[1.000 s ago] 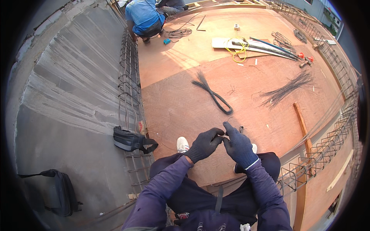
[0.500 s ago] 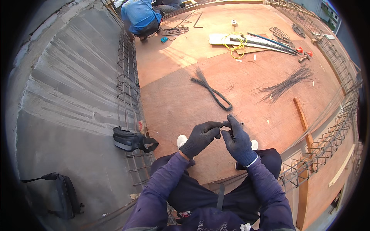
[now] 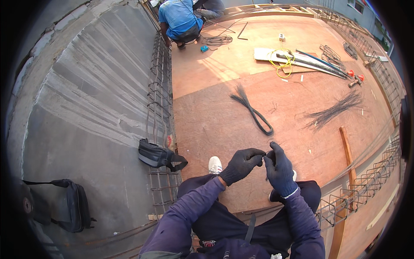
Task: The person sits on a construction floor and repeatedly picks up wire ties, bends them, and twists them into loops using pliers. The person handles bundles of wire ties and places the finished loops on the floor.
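Note:
My left hand (image 3: 244,165), in a dark knitted glove, is closed in a pinch in front of my knees. Close beside it, my right hand (image 3: 280,170) wears a matching glove, its fingers bent toward the left fingertips. Whatever thin thing lies between the fingertips is too small to make out. Just beyond the hands, a bundle of dark tie wire (image 3: 254,112), doubled into a loop with a frayed far end, lies on the plywood deck (image 3: 207,125). A loose pile of cut wires (image 3: 335,110) is farther right.
Rebar cages run along the left (image 3: 157,99) and right (image 3: 366,183) deck edges. Two black bags (image 3: 155,154) (image 3: 74,207) sit at the left. A wood strip (image 3: 347,151), hammer (image 3: 355,82) and yellow cord (image 3: 282,69) lie on the right. A person in blue (image 3: 180,19) crouches at far left.
The view has swung, so the scene sits farther right and mostly lower. My hands stay close together, the right fingers now more upright and the overlap of the fingertips smaller.

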`<action>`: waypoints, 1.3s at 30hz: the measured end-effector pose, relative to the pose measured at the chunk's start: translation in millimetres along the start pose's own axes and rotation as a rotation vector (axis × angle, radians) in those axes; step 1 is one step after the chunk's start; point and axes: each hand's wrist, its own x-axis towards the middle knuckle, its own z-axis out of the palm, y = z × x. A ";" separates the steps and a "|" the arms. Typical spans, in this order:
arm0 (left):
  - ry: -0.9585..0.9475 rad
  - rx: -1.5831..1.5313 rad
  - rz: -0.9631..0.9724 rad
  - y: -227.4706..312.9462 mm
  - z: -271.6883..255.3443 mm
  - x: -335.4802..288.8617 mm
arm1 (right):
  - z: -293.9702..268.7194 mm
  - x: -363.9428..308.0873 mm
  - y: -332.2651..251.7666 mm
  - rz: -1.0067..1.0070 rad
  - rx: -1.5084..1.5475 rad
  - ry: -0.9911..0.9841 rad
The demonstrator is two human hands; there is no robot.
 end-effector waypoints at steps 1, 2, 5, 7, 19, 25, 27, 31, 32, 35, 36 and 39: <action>0.000 0.030 0.001 -1.7 1.0 -0.8 | 0.5 -1.2 1.6 -0.020 -0.030 0.005; -0.001 0.060 0.003 -3.4 1.8 -1.7 | 1.0 -1.9 3.0 -0.040 -0.060 0.009; -0.024 0.176 0.006 -2.3 0.0 -3.1 | 1.2 -2.2 7.2 -0.190 -0.200 0.007; -0.064 0.242 -0.014 2.2 -2.1 -4.7 | -1.3 -2.9 12.7 -0.163 -0.131 -0.032; -0.040 0.038 -0.125 13.4 -12.2 -0.7 | -6.0 1.8 3.3 -0.132 -0.026 0.022; -0.017 0.051 -0.132 20.0 -17.3 1.2 | -4.5 1.4 5.3 -0.291 -0.136 -0.037; -0.037 0.064 -0.144 20.3 -17.4 2.5 | -4.4 1.7 3.9 -0.307 -0.199 -0.091; -0.067 0.060 -0.098 13.0 -17.4 1.3 | 1.2 0.8 0.8 -0.286 -0.286 -0.087; -0.082 0.050 -0.083 10.7 -16.5 0.6 | 2.4 -0.9 3.5 -0.269 -0.287 -0.092; -0.074 0.052 -0.065 5.4 -10.8 -3.0 | 0.2 1.9 4.2 -0.185 -0.261 -0.125; -0.058 0.137 -0.019 5.2 -8.3 -4.4 | -0.8 3.0 4.1 -0.153 -0.248 -0.139; 0.037 0.344 0.223 -5.1 2.0 -9.5 | -2.4 2.7 8.3 -0.089 -0.264 -0.174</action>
